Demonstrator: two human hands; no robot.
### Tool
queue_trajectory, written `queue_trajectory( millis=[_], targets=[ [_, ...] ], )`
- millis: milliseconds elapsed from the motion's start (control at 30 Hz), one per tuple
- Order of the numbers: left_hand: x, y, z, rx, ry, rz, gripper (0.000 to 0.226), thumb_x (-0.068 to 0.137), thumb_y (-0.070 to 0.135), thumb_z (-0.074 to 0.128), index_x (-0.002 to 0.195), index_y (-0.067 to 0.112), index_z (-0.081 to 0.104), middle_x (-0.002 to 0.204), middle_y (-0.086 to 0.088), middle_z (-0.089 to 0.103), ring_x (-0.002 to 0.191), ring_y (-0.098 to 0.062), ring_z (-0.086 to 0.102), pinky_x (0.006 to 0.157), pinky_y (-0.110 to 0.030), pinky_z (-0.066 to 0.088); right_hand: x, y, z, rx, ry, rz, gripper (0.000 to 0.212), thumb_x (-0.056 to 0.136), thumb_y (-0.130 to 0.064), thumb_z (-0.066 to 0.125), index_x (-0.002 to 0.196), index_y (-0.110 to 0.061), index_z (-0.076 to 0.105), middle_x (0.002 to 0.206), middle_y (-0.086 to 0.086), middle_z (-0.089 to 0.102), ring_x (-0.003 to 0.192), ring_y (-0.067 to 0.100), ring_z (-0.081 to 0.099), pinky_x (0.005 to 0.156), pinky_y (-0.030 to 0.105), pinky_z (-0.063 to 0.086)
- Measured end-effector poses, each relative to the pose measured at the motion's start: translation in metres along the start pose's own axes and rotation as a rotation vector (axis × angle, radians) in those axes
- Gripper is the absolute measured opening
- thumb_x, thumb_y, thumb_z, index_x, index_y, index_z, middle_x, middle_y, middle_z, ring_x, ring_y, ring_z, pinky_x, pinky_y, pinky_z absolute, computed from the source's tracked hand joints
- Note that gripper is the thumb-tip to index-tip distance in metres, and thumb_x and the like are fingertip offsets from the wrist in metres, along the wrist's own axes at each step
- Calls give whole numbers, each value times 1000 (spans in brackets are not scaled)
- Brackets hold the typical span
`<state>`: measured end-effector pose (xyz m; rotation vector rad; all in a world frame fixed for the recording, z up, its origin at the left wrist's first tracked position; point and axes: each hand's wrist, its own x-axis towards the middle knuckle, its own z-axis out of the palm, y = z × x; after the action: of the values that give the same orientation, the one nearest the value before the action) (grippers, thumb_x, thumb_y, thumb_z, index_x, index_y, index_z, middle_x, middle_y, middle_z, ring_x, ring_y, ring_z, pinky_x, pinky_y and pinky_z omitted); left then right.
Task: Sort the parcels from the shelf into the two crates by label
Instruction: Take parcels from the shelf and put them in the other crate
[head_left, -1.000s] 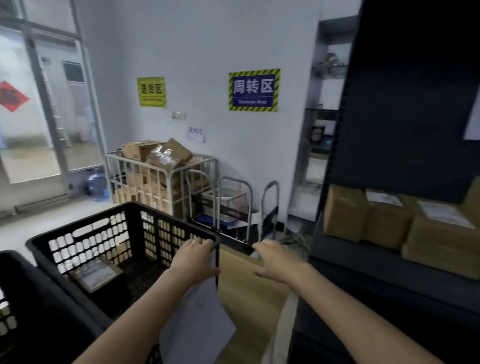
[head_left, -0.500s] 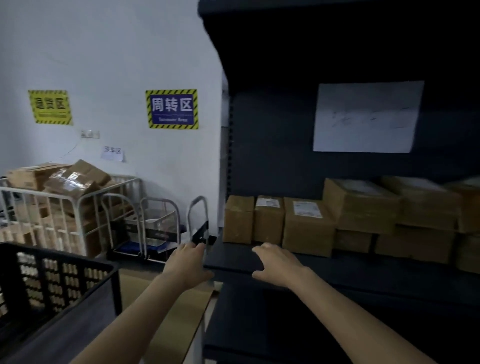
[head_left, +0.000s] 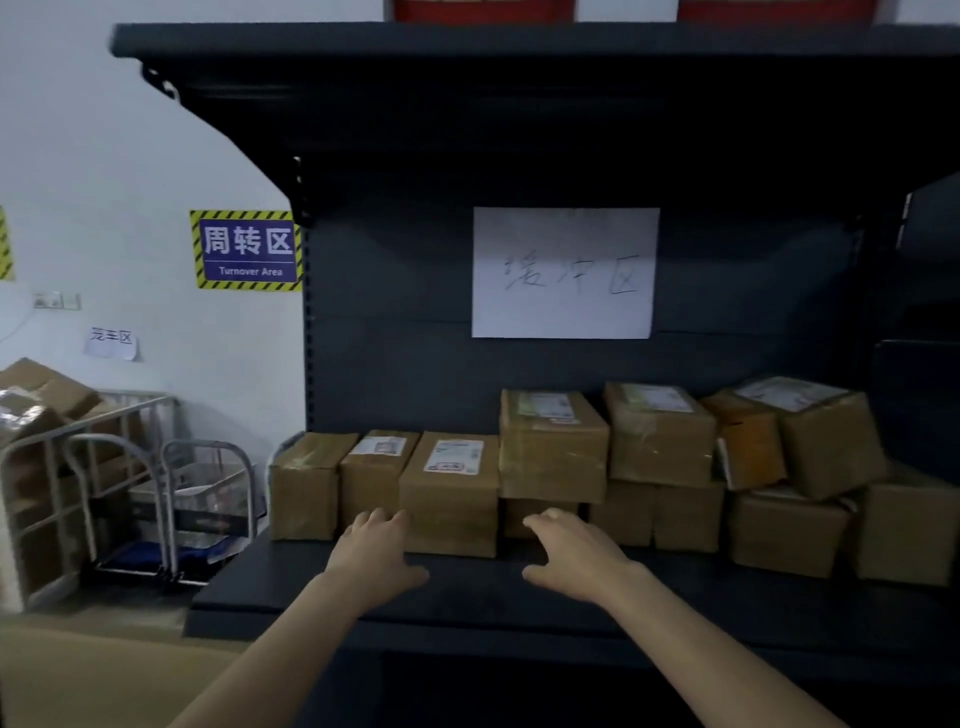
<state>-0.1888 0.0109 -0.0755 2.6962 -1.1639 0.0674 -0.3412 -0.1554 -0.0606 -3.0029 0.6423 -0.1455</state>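
Both empty hands (head_left: 480, 558) hover over shelf's (head_left: 467, 603) bare front edge.

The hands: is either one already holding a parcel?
No, the left hand and the right hand are both open and empty in front of the parcels on the shelf.

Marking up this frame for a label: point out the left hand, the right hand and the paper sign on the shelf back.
left hand (head_left: 375, 552), head view, back of the hand.
right hand (head_left: 574, 557), head view, back of the hand.
paper sign (head_left: 565, 273), head view, middle of the sheet.
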Motion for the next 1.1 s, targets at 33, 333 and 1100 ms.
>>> queue_trajectory(
  millis=[33, 333, 1100],
  targets=[
    [4, 10, 2, -3, -6, 8, 66, 82, 47, 60, 137, 17, 38, 131, -5, 45, 126, -24, 37, 100, -33, 39, -4, 11, -1, 5, -2, 16, 59, 88, -35, 56, 139, -13, 36, 138, 8, 41, 122, 25, 45, 96, 39, 44],
    [31, 73, 11, -178, -9, 73, 62, 82, 40, 59, 137, 19, 38, 131, -6, 44, 125, -24, 37, 99, -34, 40, -30, 81, -8, 103, 17, 158, 65, 90, -37, 56, 145, -18, 27, 146, 4, 34, 131, 19, 38, 102, 31, 39],
    [113, 109, -18, -984, 44, -9, 61, 95, 53, 31, 134, 8, 45, 132, -10, 53, 123, -25, 48, 92, -30, 37, 58, 98, -46, 456, 363, 187, 44, 87, -50, 54, 111, -14, 55, 107, -1, 62, 97, 13, 59, 86, 32, 51]
  ],
)
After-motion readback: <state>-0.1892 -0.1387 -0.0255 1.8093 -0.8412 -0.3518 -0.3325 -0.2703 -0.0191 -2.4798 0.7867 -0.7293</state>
